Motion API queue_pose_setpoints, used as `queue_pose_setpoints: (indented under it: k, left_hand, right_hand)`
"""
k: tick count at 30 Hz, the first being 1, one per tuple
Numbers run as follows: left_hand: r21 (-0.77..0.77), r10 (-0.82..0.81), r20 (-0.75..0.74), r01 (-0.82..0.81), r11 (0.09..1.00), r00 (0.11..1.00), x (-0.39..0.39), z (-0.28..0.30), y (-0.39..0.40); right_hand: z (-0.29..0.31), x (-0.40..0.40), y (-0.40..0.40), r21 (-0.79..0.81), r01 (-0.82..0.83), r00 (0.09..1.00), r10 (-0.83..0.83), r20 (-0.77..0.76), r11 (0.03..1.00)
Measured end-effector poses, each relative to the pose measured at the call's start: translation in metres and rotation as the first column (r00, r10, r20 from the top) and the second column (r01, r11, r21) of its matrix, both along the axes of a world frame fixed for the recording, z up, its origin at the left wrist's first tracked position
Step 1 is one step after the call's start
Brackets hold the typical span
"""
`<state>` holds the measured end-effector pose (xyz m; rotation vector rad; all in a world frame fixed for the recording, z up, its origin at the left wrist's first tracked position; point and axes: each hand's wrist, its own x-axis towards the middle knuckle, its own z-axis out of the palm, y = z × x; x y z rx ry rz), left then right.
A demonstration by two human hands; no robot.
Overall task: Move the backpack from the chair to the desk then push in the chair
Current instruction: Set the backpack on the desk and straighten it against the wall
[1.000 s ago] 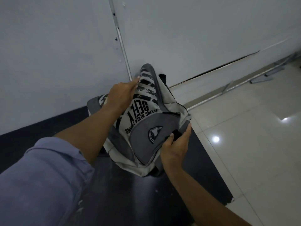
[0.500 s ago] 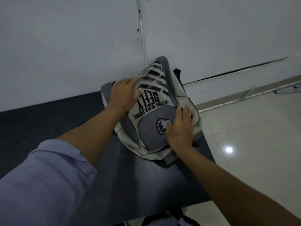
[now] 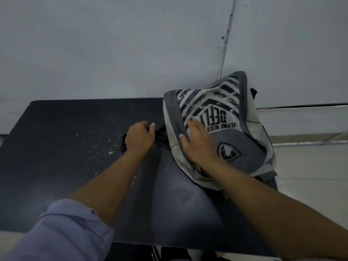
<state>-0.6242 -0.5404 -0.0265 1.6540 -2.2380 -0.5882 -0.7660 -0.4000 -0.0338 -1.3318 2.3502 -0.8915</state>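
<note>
Since half a second back, my left hand [image 3: 139, 138] had slid off the backpack [image 3: 220, 129] onto a dark strap [image 3: 160, 134] beside it, fingers curled around it, though I couldn't tell how firmly. Right hand [image 3: 197, 144] had shifted to the bag's left edge, lying flat with fingers spread, gripping nothing. Backpack sat slumped on the far right corner of the desk [image 3: 75, 147], leaning on the wall [image 3: 131, 44]. It looked soft and floppy, probably light, so I'd grab the top or straps. Chair wasn't clearly in view, not pushed in yet I'd guess.
</note>
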Motion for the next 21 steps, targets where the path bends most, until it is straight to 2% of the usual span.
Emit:
queue_pose_setpoints:
  k: [2,4,7,10,13,17,21]
  left_hand:
    - [0.116,0.109,-0.004,-0.108,0.987,0.994,0.006,-0.015,-0.011]
    - [0.306,0.202,-0.001,-0.192,0.932,0.979,0.009,-0.031,-0.024]
    - [0.537,0.343,-0.016,-0.282,0.795,0.939,0.008,-0.064,-0.044]
    - [0.705,0.475,-0.084,-0.285,0.649,0.876,0.002,-0.092,-0.059]
    - [0.828,0.58,-0.147,-0.221,0.516,0.801,-0.008,-0.094,-0.061]
    - [0.93,0.722,-0.161,-0.142,0.34,0.673,-0.018,-0.095,-0.065]
    - [0.956,0.742,-0.151,-0.094,0.277,0.653,-0.032,-0.095,-0.084]
  right_hand:
    - [-0.009,0.009,-0.017,0.033,0.008,1.0,-0.008,-0.006,0.999]
    - [-0.02,0.019,-0.033,0.073,0.018,0.999,-0.015,-0.047,0.997]
    - [-0.041,0.033,-0.055,0.151,0.057,0.989,-0.034,-0.146,0.987]
    - [-0.057,0.039,-0.069,0.229,0.108,0.978,-0.062,-0.201,0.967]
    - [-0.07,0.043,-0.075,0.259,0.152,0.964,-0.085,-0.252,0.954]
    - [-0.081,0.042,-0.076,0.147,0.198,0.941,-0.146,-0.304,0.969]
    - [-0.061,0.018,-0.066,0.033,0.229,0.962,-0.221,-0.16,0.973]
